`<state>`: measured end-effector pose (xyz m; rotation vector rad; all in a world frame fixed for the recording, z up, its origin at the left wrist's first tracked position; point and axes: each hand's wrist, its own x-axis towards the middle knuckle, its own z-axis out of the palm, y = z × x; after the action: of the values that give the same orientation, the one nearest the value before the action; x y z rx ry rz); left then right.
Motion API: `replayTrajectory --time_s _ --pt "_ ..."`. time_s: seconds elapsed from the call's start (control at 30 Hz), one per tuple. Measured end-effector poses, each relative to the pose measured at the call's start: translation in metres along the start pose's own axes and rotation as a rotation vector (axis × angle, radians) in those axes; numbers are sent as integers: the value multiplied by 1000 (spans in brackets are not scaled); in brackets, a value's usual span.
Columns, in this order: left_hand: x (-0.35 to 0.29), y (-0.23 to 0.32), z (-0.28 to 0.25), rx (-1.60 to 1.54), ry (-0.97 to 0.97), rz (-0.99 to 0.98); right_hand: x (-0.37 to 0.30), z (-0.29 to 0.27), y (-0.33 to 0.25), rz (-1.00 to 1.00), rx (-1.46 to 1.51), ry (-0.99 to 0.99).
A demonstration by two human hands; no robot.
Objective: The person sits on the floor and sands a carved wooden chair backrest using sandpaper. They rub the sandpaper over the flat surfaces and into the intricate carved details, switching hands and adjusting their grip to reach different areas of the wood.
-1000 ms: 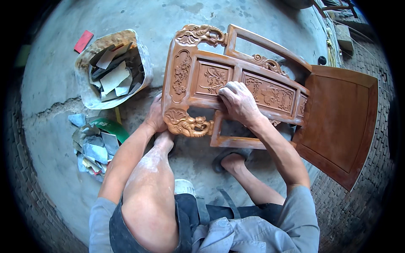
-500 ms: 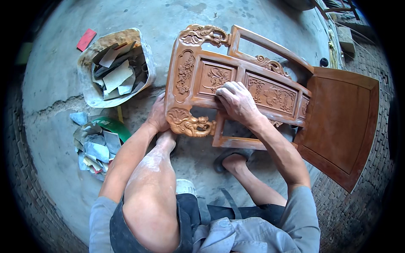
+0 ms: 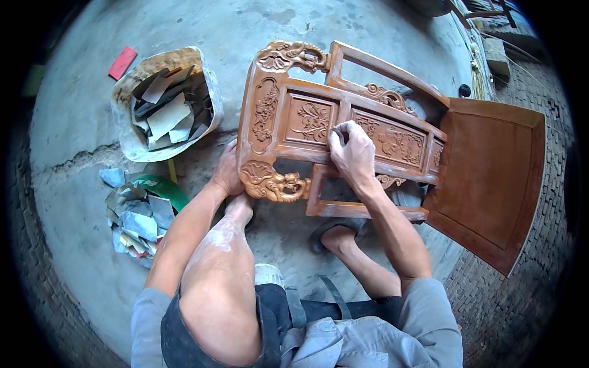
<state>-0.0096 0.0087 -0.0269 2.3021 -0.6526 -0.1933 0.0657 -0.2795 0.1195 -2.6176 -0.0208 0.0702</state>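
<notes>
A carved brown wooden chair [image 3: 343, 101] lies tipped back before me, its top rail toward my left and its seat [image 3: 491, 178] at the right. Below the rail's carved lower corner, my left hand [image 3: 228, 172] grips the chair's edge, with its fingers partly hidden behind the wood. My right hand [image 3: 354, 150] is closed in a pinch on the strip between the two carved panels of the backrest. A small dark piece of what looks like sandpaper [image 3: 338, 132] shows between its thumb and fingers. Pale dust marks the chair frame.
A whitish square bucket [image 3: 211, 116] full of sandpaper scraps stands at the left. Nearer me, a green container [image 3: 175, 191] has more scraps [image 3: 138, 224] heaped about it. A red piece [image 3: 123, 62] lies on the concrete floor. My feet are beside and under the chair.
My right hand has moved a little right and down along the backrest, its fingers now pinched more upright. The left hand keeps its hold on the chair. The view has shifted slightly.
</notes>
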Motion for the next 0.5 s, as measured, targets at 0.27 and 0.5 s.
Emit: replayTrajectory --time_s 0.27,0.5 --pt "0 -2 3 -28 34 32 3 22 -8 127 -64 39" --pt "-3 -2 3 -10 24 24 46 16 -3 177 -27 14"
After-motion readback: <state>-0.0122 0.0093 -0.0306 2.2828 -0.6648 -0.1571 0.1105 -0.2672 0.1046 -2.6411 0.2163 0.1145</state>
